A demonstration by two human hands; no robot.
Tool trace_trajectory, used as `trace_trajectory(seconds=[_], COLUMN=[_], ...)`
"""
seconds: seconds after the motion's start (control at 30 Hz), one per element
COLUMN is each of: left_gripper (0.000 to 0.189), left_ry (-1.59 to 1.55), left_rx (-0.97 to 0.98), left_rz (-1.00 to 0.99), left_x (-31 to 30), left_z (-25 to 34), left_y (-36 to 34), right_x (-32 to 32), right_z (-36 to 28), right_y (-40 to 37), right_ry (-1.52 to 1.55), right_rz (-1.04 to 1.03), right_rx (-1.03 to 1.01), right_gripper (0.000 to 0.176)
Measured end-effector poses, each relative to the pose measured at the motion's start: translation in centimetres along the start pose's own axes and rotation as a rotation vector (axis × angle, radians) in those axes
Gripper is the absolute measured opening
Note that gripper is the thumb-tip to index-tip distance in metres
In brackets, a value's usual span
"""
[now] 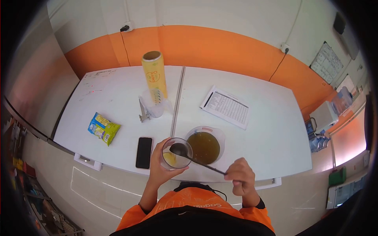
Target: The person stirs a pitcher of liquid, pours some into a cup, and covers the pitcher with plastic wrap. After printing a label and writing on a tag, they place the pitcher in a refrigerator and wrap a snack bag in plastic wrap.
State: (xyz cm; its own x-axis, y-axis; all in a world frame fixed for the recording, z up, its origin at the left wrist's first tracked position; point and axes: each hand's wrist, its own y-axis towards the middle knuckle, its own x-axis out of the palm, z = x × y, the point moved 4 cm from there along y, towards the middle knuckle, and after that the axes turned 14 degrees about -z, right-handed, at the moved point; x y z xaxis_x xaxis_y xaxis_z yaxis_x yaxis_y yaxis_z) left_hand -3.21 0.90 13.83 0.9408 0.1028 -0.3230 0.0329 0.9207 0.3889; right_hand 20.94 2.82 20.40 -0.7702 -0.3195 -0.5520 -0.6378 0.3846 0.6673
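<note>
My left hand is wrapped round a clear cup, with something pale yellow at its bottom. Pinched in my right hand is the handle end of a black ladle. The ladle's bowl is over the mouth of the cup, on its upper side. Just beyond and to the right stands a whitish translucent tub of brownish-green liquid. The ladle's handle crosses in front of the tub's near edge.
A phone lies left of the cup, and a blue-green snack packet farther left. Behind them stand a clear measuring jug and a yellow roll. A printed form lies beyond the tub on the white table.
</note>
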Motion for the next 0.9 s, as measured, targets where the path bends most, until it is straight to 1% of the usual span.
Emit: trace_trajectory(seconds=[0.03,0.17,0.27,0.33,0.37,0.47,0.53,0.6,0.7,0.77,0.87,0.9], left_gripper=[0.089,0.088,0.088,0.088,0.087,0.088,0.092,0.091,0.093,0.095,0.095,0.087], left_ry=[-0.011,-0.025,-0.006,0.002,0.005,-0.058,-0.133,-0.123,-0.079,-0.096,-0.082,0.188], left_rx=[-0.008,-0.031,-0.071,-0.105,-0.13,-0.186,-0.207,-0.168,-0.098,-0.042,0.228,0.37], left_rz=[0.009,0.046,0.052,0.07,0.086,0.175,0.239,0.211,0.158,0.14,0.118,0.162], left_x=[-0.1,-0.9,-2.1,-3.8,-4.7,-7.9,-10.9,-14.0,-18.1,-19.9,-22.0,-23.0], left_z=[-0.2,-1.5,-2.1,-2.6,-2.8,-4.1,-4.8,-4.5,-3.2,-1.7,2.6,5.1], left_y=[-0.3,-1.4,-2.4,-2.8,-3.3,-4.9,-5.2,-6.1,-7.0,-7.5,-7.1,-6.4], right_x=[0.1,1.0,2.8,4.5,5.4,8.0,10.3,13.0,17.4,19.6,22.0,22.7], right_z=[-0.1,-0.1,0.4,0.7,1.0,1.9,2.3,2.5,4.7,6.5,10.1,11.3], right_y=[-0.1,0.1,0.7,0.8,0.9,1.9,3.1,4.5,6.9,9.1,12.2,13.0], right_ry=[-0.025,0.0,0.065,0.228,0.307,0.423,0.509,0.578,0.532,0.449,0.364,0.349], right_rz=[-0.022,-0.113,-0.096,0.222,0.375,0.709,0.788,0.834,0.886,0.829,0.731,0.704], right_rx=[-0.036,-0.095,-0.073,0.112,0.203,0.409,0.405,0.411,0.466,0.485,0.487,0.509], right_gripper=[0.024,0.029,0.019,0.011,0.011,0.026,0.025,0.026,0.025,0.024,0.022,0.023])
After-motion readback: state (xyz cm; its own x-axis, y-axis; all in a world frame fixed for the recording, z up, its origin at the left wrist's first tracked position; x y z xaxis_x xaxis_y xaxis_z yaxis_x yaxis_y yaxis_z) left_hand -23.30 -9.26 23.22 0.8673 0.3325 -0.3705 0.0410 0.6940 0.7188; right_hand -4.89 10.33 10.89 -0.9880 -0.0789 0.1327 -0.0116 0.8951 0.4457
